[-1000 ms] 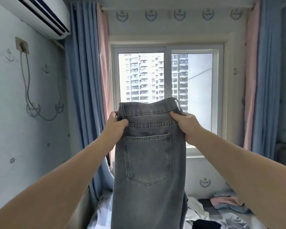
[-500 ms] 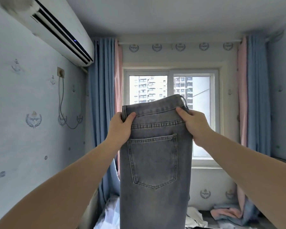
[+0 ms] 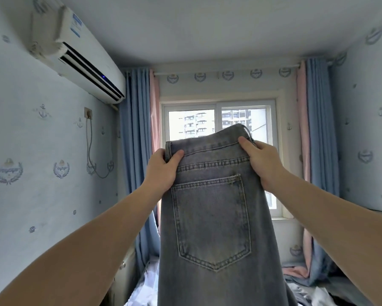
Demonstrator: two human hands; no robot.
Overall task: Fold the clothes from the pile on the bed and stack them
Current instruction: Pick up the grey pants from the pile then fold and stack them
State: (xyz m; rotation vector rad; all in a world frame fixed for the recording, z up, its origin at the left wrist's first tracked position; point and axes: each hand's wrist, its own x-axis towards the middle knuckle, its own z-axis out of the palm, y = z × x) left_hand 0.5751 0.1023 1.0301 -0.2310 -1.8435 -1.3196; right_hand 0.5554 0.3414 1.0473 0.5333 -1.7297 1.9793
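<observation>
- Far to the left of your grip and above it, a white air conditioner (image 3: pixel 82 62) sits high on the wall. A socket (image 3: pixel 88 112) with a looping cable (image 3: pixel 90 160) hangs lower down.
- Just left of your left hand (image 3: pixel 161 171), a blue curtain (image 3: pixel 133 151) with a pink edge hangs beside the window (image 3: pixel 218 115).
- Your left hand grasps the left end of the waistband (image 3: pixel 207 143). The thumb lies on the side facing you and the fingers are curled behind the cloth.
- Between your two hands hang the grey jeans (image 3: pixel 221 281), held up in the air in front of the window. One back pocket (image 3: pixel 212 221) faces you, and the legs drop past the bottom edge of the view.
- Your right hand (image 3: pixel 262 161) clasps the right end of the waistband, thumb on the front, a little higher than the left grip.
- Right of that hand hangs a second curtain (image 3: pixel 318 140), blue and pink.
- Well below the right grip, crumpled clothes (image 3: pixel 313 294) lie on the bed, only partly in view.
</observation>
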